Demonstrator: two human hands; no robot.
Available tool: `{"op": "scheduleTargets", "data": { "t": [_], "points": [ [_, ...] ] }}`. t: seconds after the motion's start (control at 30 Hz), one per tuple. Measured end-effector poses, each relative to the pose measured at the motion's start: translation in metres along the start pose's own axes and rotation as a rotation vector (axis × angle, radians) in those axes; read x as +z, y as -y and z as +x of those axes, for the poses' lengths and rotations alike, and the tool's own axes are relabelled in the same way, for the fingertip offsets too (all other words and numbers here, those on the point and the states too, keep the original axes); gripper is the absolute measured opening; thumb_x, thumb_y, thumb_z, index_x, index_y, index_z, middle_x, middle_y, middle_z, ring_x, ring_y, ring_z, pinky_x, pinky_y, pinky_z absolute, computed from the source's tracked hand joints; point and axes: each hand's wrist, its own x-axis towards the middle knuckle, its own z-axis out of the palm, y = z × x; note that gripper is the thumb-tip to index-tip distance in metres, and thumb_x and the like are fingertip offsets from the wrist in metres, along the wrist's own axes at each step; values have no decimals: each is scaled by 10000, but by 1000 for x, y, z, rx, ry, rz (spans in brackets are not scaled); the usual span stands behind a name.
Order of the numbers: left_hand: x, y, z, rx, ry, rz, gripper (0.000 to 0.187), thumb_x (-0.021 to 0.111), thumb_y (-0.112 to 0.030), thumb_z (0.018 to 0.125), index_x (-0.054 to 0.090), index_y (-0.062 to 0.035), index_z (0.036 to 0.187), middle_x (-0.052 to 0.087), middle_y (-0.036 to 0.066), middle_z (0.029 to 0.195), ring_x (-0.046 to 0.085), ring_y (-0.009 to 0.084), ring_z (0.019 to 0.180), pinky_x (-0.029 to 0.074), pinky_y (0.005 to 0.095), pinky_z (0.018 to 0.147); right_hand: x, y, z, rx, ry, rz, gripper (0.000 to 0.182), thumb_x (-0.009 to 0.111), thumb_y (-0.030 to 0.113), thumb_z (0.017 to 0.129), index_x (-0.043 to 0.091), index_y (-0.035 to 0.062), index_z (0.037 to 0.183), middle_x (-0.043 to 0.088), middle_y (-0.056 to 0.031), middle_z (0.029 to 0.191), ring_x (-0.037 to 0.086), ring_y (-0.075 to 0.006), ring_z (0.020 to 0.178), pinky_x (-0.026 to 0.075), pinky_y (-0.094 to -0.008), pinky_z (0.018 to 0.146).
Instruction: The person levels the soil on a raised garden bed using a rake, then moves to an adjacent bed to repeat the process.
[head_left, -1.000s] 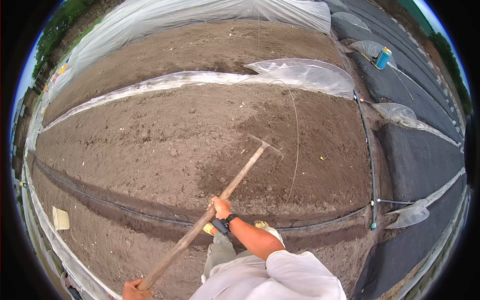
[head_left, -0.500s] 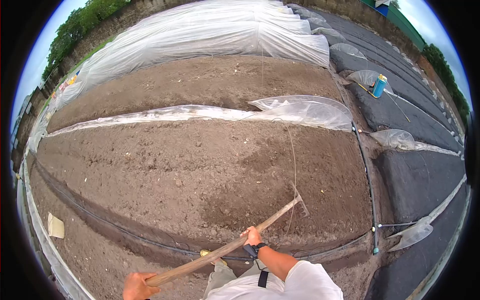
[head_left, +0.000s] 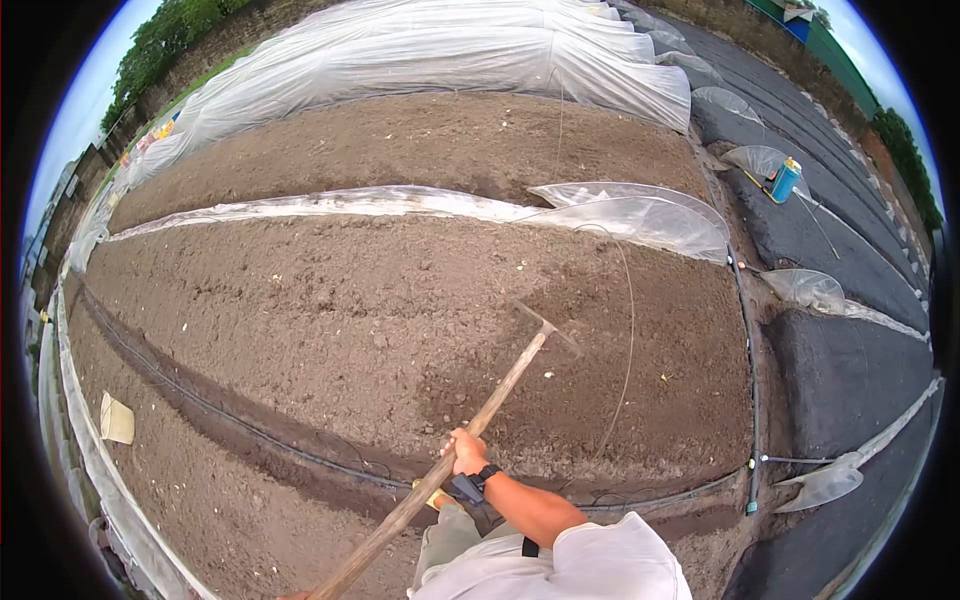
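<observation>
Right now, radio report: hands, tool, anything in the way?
Right hand closed round rake handle. Left hand mostly cropped. Possible snag: thin arched rod right of rake head.

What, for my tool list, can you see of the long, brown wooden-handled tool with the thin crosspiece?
The long, brown wooden-handled tool has a straight shaft and a thin, dull, metal-looking crosspiece; any teeth are unclear. It slants up and rightward over the brown soil bed. The bare right hand grips the shaft partway along; a sliver of left hand shows beside it at the bottom edge. Soil contact is unclear.
</observation>
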Motion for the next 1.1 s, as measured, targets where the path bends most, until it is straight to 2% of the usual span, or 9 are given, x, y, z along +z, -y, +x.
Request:
{"op": "scheduleTargets", "data": {
  "t": [0.03,0.2,0.33,0.4,0.53,0.67,0.73,0.93,1.1],
  "points": [
    [43,35,37,261,-127,150,396,685,-165,713,631,-20,1077,659,218,812,641,353,745,494,400,668,-17,23,31,-65,21,-18,124,605,46,768,516,6,692,498,-96,568,510,-215,438,467,-375,398],
    [81,16,61,300,-42,76,421,744,-197,587,672,-66,981,659,195,800,656,341,770,514,389,704,-52,92,91,-123,-117,-158,130,595,54,778,507,14,691,459,-62,551,495,-190,464,442,-345,419],
    [30,19,23,221,-110,182,393,678,-141,722,627,-21,1093,654,227,827,635,344,723,492,391,660,-32,-15,55,75,-12,-54,74,584,61,818,524,32,786,488,-71,623,510,-210,473,447,-376,403],
    [-18,61,8,184,-78,255,393,661,-72,730,619,-12,1116,626,180,743,530,229,616,465,343,604,-17,-76,10,180,38,15,152,584,74,832,513,56,699,487,-52,590,523,-208,499,490,-380,455],
    [-85,41,-40,3,-65,253,415,663,-47,712,605,10,1119,621,151,762,548,219,662,463,337,633,-14,-119,-57,417,76,113,97,584,92,829,519,51,770,499,-68,631,531,-223,495,514,-411,465],
    [-81,17,2,257,-6,415,380,628,-19,694,624,5,1073,623,164,766,553,206,677,465,349,643,-71,-77,-48,385,104,323,99,586,60,801,511,54,737,505,-85,639,551,-236,540,528,-436,531],
    [-30,-11,52,343,-35,394,346,709,-115,565,671,-55,903,645,190,744,639,357,736,503,365,666,-119,-31,-14,257,-109,354,131,564,37,770,483,68,671,486,-75,611,521,-233,517,504,-433,505],
    [74,-122,136,802,14,455,316,669,-68,552,679,-72,869,634,166,758,600,376,711,489,388,651,-249,79,68,-111,-216,446,157,525,91,786,448,77,650,441,-69,577,478,-220,525,469,-407,534],
    [47,-150,155,782,-40,542,339,673,-74,542,686,-72,881,640,163,775,617,361,742,495,375,685,-211,94,73,-40,-231,468,219,500,115,790,400,110,595,425,-37,542,453,-186,519,458,-372,542]
  ]
}}
